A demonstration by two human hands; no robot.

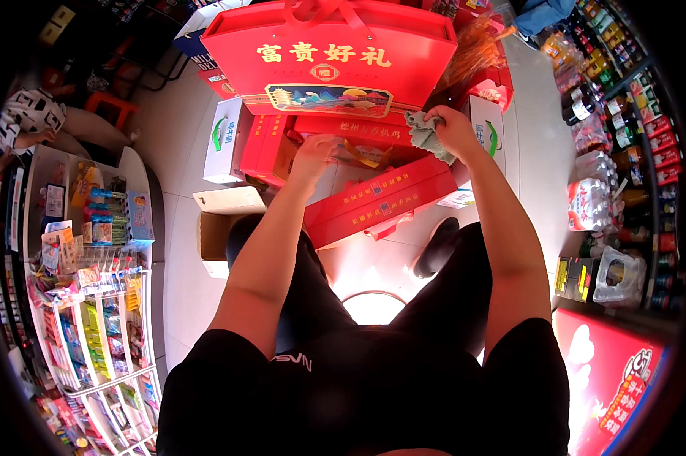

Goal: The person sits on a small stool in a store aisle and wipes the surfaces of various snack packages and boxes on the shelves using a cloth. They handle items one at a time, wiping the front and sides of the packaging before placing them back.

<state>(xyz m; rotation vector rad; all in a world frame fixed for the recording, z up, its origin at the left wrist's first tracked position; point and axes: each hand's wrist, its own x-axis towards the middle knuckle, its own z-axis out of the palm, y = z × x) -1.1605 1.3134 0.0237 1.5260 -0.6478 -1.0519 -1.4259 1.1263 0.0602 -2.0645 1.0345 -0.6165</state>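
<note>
A large red gift box [244,53] with red ribbon handles, gold lettering and a landscape picture stands upright in front of me. In my right hand [455,133] is a crumpled grey-green cloth [426,135], held near the box's lower right corner. My left hand [316,158] hovers below the gift box, its fingers loosely stretched out with nothing visible in them. Close to those fingers lies a yellow and clear piece of packaging [367,157]. Long red boxes [385,199] with gold print lie tilted between my hands and my knees.
White and green cartons [223,143] flank the red boxes. An opened cardboard box [212,228] sits by my left leg. Snack racks [92,319] rise at left, drink shelves [624,129] at right. A person's legs [92,133] show at far left.
</note>
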